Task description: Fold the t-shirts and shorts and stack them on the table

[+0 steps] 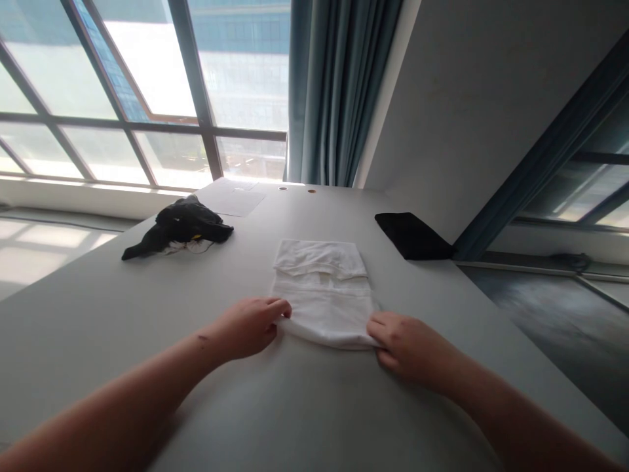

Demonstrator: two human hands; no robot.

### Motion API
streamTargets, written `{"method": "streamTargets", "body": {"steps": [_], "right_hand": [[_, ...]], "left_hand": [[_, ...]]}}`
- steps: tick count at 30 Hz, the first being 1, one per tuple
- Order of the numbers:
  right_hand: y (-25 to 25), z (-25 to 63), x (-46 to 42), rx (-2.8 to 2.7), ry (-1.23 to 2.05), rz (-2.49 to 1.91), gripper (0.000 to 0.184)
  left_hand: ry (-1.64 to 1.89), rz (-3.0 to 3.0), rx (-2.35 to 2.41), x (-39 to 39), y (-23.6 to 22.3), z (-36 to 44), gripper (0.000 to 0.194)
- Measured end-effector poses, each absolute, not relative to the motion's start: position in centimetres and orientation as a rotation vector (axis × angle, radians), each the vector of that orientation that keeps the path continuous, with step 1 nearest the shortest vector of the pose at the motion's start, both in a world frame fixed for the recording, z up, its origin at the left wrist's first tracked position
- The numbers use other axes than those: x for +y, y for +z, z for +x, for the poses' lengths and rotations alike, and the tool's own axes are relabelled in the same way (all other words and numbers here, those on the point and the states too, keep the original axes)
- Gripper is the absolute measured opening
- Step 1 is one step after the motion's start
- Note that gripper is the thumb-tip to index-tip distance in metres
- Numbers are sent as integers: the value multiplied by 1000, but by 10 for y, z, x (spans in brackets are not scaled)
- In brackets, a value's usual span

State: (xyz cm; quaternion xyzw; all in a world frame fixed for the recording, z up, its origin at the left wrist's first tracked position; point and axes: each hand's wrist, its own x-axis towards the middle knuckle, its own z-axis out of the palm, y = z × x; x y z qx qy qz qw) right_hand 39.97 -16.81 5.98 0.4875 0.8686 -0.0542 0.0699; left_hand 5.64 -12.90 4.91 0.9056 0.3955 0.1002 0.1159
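A white cloth garment [322, 305], folded into a narrow rectangle, lies on the white table [324, 406] in front of me. Its far part has a wrinkled flap, and a seam crosses the middle. My left hand [255, 326] pinches the near left corner between thumb and fingers. At the near right corner, my right hand [405, 341] grips the fabric the same way. The near edge between both hands is slightly lifted and sags a little. Which kind of garment it is, I cannot tell.
A crumpled black garment [184, 223] lies at the far left of the table. Toward the right edge sits a folded black cloth [413, 236]. Paper sheets [240, 200] lie at the back left. Behind are windows and a blue curtain [334, 92]; a wall stands right.
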Motion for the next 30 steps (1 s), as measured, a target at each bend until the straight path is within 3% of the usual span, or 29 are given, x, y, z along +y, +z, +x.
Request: {"method": "streamTargets", "body": {"steps": [3,7,13,19,24,27,30], "right_hand": [[66,411,-164,2692,-148,1490,10],[71,428,-159,2970,-336,1551,23],[75,443,-160,3055,-663,1633,34],[95,436,-185,2994,-1311,1283,50],[93,428,-188,2828,-1864,1462,57],[78,427,-168,2736,-1824,1768,52],[57,427,-145,2665,-1520,2065,48]], "left_hand": [[491,2677,1024,-118,49,47,21],[779,2584,1069,-110,46,41,21],[825,2341,1033,-116,61,37,23],[698,1862,703,-133,79,30,46],[723,1600,657,-134,76,27,52],[721,1675,791,-117,68,27,49],[708,1911,1072,-95,50,29,40]]}}
